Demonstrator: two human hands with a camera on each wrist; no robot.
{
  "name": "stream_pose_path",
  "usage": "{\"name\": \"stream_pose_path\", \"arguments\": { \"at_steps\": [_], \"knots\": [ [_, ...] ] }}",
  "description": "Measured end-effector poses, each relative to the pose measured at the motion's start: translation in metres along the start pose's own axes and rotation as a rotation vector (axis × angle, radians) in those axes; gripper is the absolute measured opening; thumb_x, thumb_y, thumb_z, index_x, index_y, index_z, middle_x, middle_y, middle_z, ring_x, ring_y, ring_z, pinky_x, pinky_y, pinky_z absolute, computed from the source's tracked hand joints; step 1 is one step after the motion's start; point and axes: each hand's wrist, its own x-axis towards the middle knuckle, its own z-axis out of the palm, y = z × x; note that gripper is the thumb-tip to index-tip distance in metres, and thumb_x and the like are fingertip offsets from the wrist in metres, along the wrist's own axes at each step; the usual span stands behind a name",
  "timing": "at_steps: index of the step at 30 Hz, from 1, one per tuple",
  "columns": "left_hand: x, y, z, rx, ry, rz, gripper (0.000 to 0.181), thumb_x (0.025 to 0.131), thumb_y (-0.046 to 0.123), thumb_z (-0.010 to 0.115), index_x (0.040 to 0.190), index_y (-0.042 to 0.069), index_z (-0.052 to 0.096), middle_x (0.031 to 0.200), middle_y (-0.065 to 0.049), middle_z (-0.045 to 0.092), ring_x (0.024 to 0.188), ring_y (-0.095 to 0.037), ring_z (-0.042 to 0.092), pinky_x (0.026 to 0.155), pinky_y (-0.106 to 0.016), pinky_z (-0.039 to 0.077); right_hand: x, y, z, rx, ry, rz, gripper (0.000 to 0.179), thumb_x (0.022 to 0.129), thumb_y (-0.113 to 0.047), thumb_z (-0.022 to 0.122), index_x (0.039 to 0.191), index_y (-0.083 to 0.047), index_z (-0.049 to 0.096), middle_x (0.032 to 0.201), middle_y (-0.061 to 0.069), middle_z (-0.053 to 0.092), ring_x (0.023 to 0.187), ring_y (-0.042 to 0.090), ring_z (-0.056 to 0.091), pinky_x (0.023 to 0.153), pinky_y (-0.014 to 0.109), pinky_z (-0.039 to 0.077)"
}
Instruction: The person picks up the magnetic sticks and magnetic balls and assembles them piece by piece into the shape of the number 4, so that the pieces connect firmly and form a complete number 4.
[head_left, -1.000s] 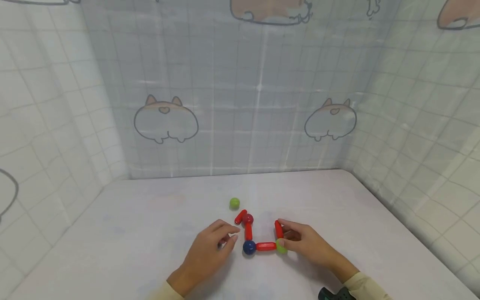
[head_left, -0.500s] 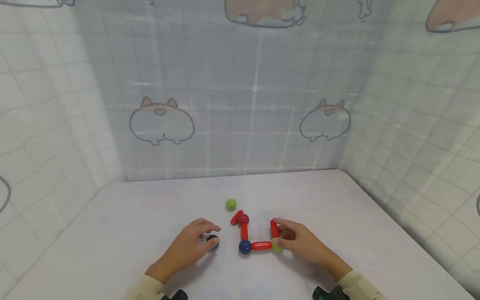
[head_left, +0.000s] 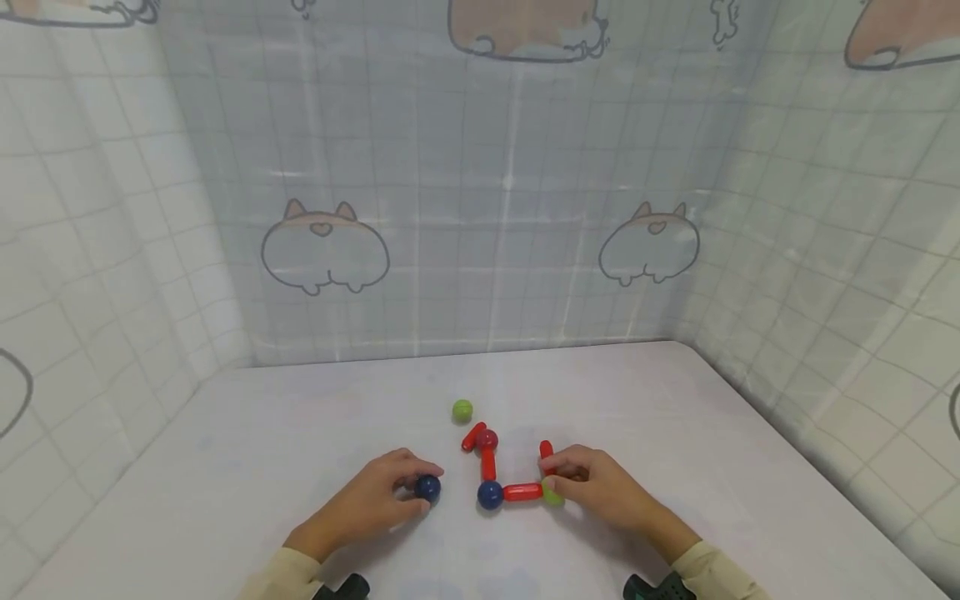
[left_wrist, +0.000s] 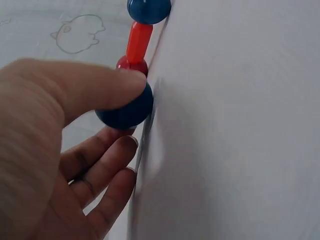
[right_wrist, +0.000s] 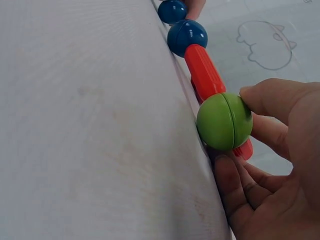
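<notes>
My left hand [head_left: 369, 502] came in from the lower left, the forearm slanting up and rightward out of a pale left sleeve [head_left: 285, 577]; my thumb lay along the near side of a single blue ball [head_left: 428, 488] and my index finger reached round its far side, so the two pinched it; the other fingers were loosely bent, their tips apart in the left wrist view; that ball was between my palm and a joined frame of balls and rods, well short of touching it.

My right hand [head_left: 602, 487] came in from the lower right, the forearm slanting up and leftward; it pinched the frame's green ball [head_left: 552, 494], thumb against the ball, index finger reaching forward to the right red rod [head_left: 547, 450], the remaining fingers bent in beneath.

From the green ball a cross rod [head_left: 522, 492] ran left to the corner blue ball [head_left: 491, 495]; the left red rod [head_left: 488, 464] led from there away from me to a dark red ball [head_left: 487, 439]; a stray red rod [head_left: 473, 437] lay slantwise just beside that, contact uncertain; a lone green ball [head_left: 462, 410] sat farther back on the white table [head_left: 300, 417].
</notes>
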Motion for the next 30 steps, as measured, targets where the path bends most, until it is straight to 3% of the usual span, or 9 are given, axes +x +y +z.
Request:
{"name": "stream_pose_path", "arguments": {
  "at_steps": [7, 20, 30],
  "knots": [
    [0.013, 0.004, 0.002, -0.087, 0.063, -0.034, 0.038, 0.089, 0.026, 0.077, 0.126, 0.018, 0.068, 0.11, 0.008, 0.065, 0.096, -0.014, 0.06, 0.085, -0.03, 0.054, -0.001, 0.0, -0.005, -0.017, -0.056, -0.015, 0.044, 0.091, -0.025, 0.074, 0.133, -0.016, 0.066, 0.119, -0.001, 0.063, 0.107, 0.021, 0.059, 0.095, 0.041, 0.049],
    [0.045, 0.031, 0.003, -0.168, 0.103, -0.048, 0.032, 0.09, 0.025, 0.075, 0.12, 0.02, 0.068, 0.104, 0.007, 0.067, 0.098, -0.017, 0.063, 0.086, -0.039, 0.055, -0.001, 0.0, -0.001, -0.014, -0.032, -0.016, 0.041, 0.091, -0.027, 0.075, 0.13, -0.017, 0.068, 0.121, -0.001, 0.062, 0.106, 0.02, 0.06, 0.088, 0.031, 0.05],
    [0.07, 0.045, 0.007, -0.232, 0.109, -0.067, 0.033, 0.092, 0.029, 0.072, 0.123, 0.017, 0.065, 0.108, 0.003, 0.066, 0.1, -0.019, 0.062, 0.082, -0.037, 0.056, 0.0, -0.003, 0.001, 0.041, -0.038, -0.005, 0.039, 0.09, -0.026, 0.075, 0.126, -0.015, 0.066, 0.122, 0.002, 0.063, 0.105, 0.023, 0.061, 0.09, 0.041, 0.054]
  ]
}}
